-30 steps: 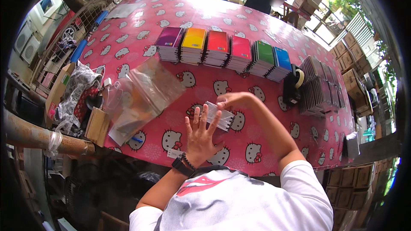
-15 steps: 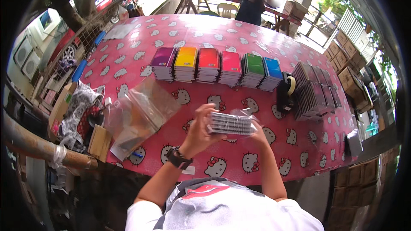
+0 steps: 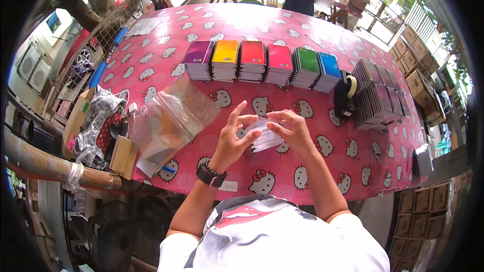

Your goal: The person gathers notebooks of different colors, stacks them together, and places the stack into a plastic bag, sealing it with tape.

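While pinching notebook pack (image 3: 267, 140) at far edge with right grip (image 3: 295, 131), touching left edge with left grip (image 3: 234, 138), not showing whether clasping; lying between both.

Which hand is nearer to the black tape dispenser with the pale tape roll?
Right. The right hand is left of the black tape dispenser, slightly nearer the person; the left hand is farther left, at the left side of the white-paged, spiral-bound notebook bundle.
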Action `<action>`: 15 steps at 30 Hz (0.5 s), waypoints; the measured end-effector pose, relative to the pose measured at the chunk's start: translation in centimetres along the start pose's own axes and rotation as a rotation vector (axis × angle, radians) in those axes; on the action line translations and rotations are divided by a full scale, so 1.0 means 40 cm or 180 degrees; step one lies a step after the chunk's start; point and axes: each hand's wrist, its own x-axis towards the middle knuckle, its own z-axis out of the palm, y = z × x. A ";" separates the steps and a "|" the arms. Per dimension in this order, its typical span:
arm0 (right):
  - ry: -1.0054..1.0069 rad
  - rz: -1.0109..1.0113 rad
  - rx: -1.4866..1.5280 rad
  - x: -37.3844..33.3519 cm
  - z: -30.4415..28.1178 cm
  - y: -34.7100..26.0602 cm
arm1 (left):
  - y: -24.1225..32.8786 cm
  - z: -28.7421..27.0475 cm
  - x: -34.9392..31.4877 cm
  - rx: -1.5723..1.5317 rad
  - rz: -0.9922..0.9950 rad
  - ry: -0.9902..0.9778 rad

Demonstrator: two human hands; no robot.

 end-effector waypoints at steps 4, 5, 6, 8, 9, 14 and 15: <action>0.0192 -0.0571 -0.1212 0.042 -0.034 -0.009 | 0.042 0.017 0.039 0.0541 -0.0100 0.0380; 0.0181 -0.0515 -0.0554 0.043 -0.046 -0.005 | 0.067 0.018 0.051 0.0448 0.0134 0.0654; 0.0165 -0.0437 0.0104 0.038 -0.059 0.000 | 0.083 0.022 0.059 0.0344 0.0348 0.0920; -0.0105 -0.0350 0.1064 0.022 -0.092 0.018 | 0.073 -0.029 0.048 0.0013 0.0808 0.0750; -0.0346 -0.0345 0.1367 0.010 -0.113 0.040 | 0.055 -0.044 0.023 -0.0033 0.0888 0.0627; -0.1281 0.0421 0.1352 -0.061 0.003 0.180 | -0.125 0.037 -0.097 0.0209 0.0021 0.0047; -0.1178 0.0471 0.1539 -0.057 0.024 0.166 | -0.133 0.049 -0.092 0.0091 -0.0103 0.0125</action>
